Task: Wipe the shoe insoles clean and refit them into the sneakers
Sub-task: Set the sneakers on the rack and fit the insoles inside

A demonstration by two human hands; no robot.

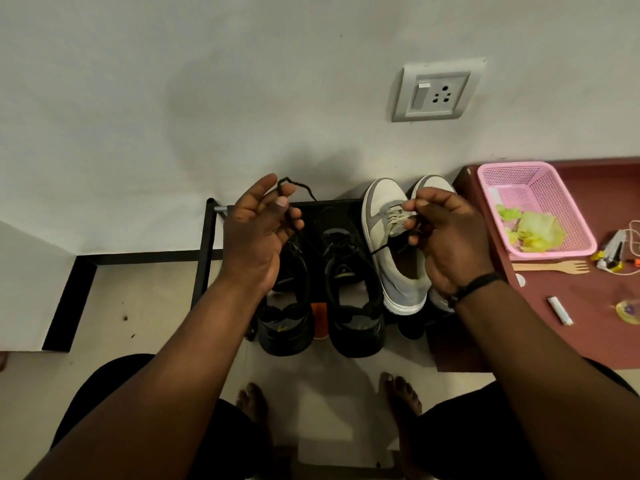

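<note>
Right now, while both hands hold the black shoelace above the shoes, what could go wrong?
1. The thin black shoelace runs taut from the black sneakers to the right hand; a hard pull may drag a sneaker off the black metal rack.
2. The right hand hovers over the grey-and-white sneaker and may knock it.
3. The left hand holds the lace loosely; it may slip.
</note>
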